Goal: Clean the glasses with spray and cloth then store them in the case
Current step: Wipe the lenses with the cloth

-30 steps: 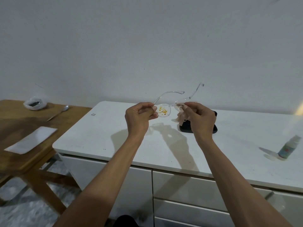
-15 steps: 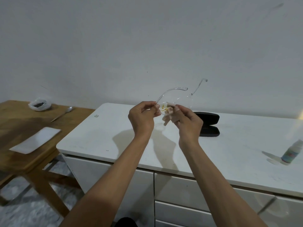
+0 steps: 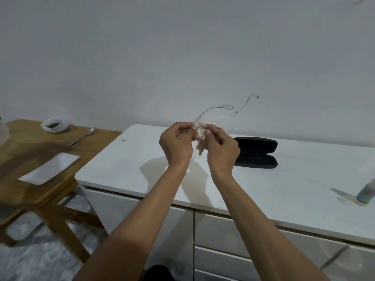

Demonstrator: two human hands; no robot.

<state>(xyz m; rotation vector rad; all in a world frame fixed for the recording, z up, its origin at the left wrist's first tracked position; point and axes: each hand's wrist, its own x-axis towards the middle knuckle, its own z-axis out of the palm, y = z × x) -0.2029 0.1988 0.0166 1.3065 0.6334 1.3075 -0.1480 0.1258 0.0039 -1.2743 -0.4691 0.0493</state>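
Both hands up: my left hand pinches the glasses, right hand pinches the cloth on the lens; open case lies lengthwise just right, nearer my right.

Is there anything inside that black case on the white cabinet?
The black case lies open behind the right hand. Its visible interior looks dark and empty; the glasses are held above it. The case's left end is hidden by that hand.
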